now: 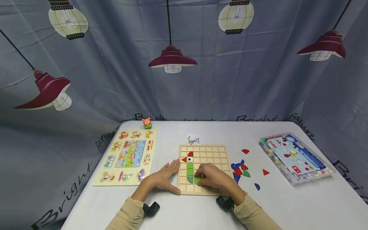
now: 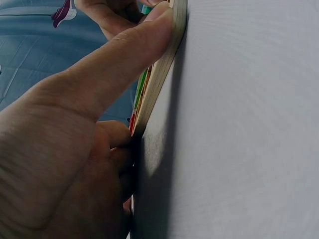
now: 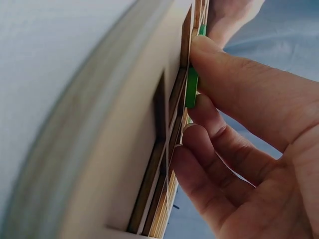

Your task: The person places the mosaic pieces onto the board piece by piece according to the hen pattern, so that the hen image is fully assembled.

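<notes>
A square wooden grid board (image 1: 212, 153) lies at the middle of the table. In its left column a bird-like figure is laid out: red pieces, a white tile with an eye (image 1: 190, 159), green squares (image 1: 190, 172) and a green rounded piece (image 1: 190, 180). My left hand (image 1: 164, 176) rests along the board's left side, fingers extended, its thumb against the edge at the lower corner. Over the lower rows, my right hand (image 1: 213, 175) pinches a green piece (image 3: 192, 87) between thumb and forefinger, right at a grid cell beside the rounded piece.
Loose red, blue and green pieces (image 1: 238, 172) lie right of the board. Behind it is a small pattern card (image 1: 193, 139). A picture puzzle board (image 1: 152, 137) lies left, with a small figurine (image 1: 147, 123) behind. A clear plastic case (image 1: 296, 159) of beads stands right.
</notes>
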{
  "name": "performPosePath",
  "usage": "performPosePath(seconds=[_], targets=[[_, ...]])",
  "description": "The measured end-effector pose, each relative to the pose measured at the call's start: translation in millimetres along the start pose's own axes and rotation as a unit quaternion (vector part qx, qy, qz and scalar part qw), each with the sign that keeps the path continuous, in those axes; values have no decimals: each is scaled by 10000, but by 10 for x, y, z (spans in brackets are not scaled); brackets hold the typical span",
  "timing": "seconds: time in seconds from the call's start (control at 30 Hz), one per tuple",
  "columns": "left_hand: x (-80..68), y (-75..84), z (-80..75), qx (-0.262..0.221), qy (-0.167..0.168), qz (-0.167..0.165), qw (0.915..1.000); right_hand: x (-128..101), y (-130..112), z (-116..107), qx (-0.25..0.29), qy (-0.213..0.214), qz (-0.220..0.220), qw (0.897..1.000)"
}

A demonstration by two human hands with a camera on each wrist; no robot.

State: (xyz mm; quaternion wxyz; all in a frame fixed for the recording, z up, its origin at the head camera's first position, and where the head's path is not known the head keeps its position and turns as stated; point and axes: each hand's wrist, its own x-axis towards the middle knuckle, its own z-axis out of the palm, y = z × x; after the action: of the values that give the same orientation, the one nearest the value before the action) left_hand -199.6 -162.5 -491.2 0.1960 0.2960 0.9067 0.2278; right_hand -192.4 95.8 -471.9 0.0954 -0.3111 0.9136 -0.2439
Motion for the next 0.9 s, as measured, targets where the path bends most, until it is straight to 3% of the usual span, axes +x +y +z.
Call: performPosePath(seconds=[0.33, 0.63, 0.9], targets=[[-3, 11, -5, -43, -5, -1, 10000, -4, -10, -7, 78, 20, 236, 9997], [-6, 1, 21, -3, -3, -45, 10000, -8, 15, 28, 86, 59, 71, 9999], [-2, 14, 13, 8, 40, 6, 10000, -85, 12, -39, -73, 225, 229, 9995]])
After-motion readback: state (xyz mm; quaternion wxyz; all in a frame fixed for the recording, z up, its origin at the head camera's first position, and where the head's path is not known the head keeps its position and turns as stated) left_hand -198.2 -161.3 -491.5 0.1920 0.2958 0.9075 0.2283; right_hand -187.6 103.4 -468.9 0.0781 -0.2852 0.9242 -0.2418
